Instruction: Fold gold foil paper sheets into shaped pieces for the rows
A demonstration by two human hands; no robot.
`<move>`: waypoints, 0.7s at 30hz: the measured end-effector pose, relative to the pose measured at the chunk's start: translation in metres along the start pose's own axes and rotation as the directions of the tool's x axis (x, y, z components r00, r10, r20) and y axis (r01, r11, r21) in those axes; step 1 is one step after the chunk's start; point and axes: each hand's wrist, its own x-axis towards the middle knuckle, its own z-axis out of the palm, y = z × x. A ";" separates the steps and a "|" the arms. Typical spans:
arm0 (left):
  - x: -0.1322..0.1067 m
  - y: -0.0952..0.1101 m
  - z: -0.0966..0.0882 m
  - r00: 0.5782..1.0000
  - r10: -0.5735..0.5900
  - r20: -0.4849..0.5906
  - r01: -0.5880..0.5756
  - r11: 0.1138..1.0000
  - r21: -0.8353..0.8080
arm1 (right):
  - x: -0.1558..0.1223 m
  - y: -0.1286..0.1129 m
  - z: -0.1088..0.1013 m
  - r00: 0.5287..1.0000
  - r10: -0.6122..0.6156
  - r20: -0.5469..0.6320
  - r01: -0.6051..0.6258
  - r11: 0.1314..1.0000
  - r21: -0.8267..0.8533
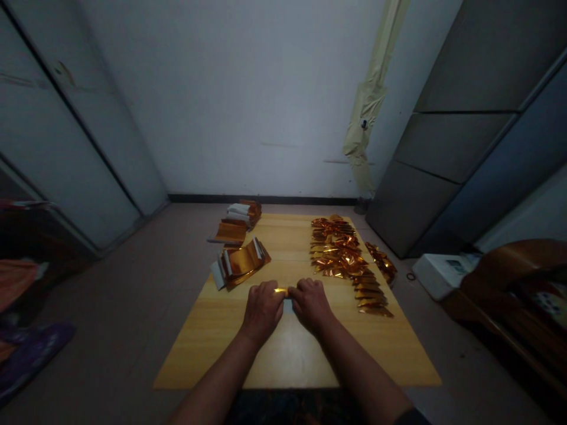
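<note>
Between my two hands is a small piece of gold foil paper [280, 290], mostly hidden by the fingers. My left hand [264, 308] is closed on its left end, and my right hand [310, 301] pinches the right end. Both hands are low over the wooden board [292, 360]. To the left lies a curled stack of gold foil sheets [243, 261] with pale backs. Rows of folded gold foil pieces [336, 248] lie on the right side of the board, overlapping one another.
More foil sheets [239, 218] are at the board's far left corner. Another heap of folded foil [381, 263] is beyond the right edge. A grey refrigerator [425, 153] and a white box [443, 274] stand to the right. The wall [257, 106] rises behind the board.
</note>
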 end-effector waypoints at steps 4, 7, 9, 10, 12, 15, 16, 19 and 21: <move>0.002 0.001 -0.001 0.999 0.020 0.033 -0.020 1.000 0.016 | -0.001 -0.001 0.001 1.000 0.003 -0.011 -0.003 1.000 -0.006; 0.003 0.001 -0.002 0.997 0.037 0.064 -0.036 0.999 -0.012 | -0.003 -0.001 -0.001 1.000 0.009 -0.007 -0.009 1.000 -0.010; 0.003 0.000 -0.002 0.997 0.038 0.065 -0.036 0.999 -0.031 | -0.006 0.001 -0.002 1.000 0.022 -0.001 -0.022 1.000 -0.016; 0.003 0.000 -0.002 0.997 0.037 0.062 -0.035 0.999 -0.035 | -0.008 0.002 -0.003 1.000 0.030 -0.001 -0.030 0.999 -0.021; 0.001 -0.001 -0.001 0.998 0.032 0.051 -0.030 0.999 -0.036 | -0.013 0.007 -0.006 0.999 0.047 -0.006 -0.047 0.998 -0.031; 0.000 -0.001 -0.001 0.998 0.032 0.049 -0.030 0.999 -0.037 | -0.021 0.015 -0.010 0.997 0.074 -0.002 -0.074 0.996 -0.040; 0.000 0.000 -0.001 0.998 0.033 0.053 -0.031 0.999 -0.036 | -0.024 0.017 -0.011 0.997 0.083 -0.001 -0.083 0.996 -0.041; 0.002 0.002 -0.002 0.995 0.036 0.092 -0.036 0.999 -0.007 | -0.031 0.022 -0.014 0.998 0.068 -0.006 -0.069 0.997 -0.026; 0.004 0.004 -0.003 0.991 0.036 0.128 -0.040 0.999 0.023 | -0.033 0.021 -0.016 1.000 0.003 -0.023 -0.003 1.000 0.001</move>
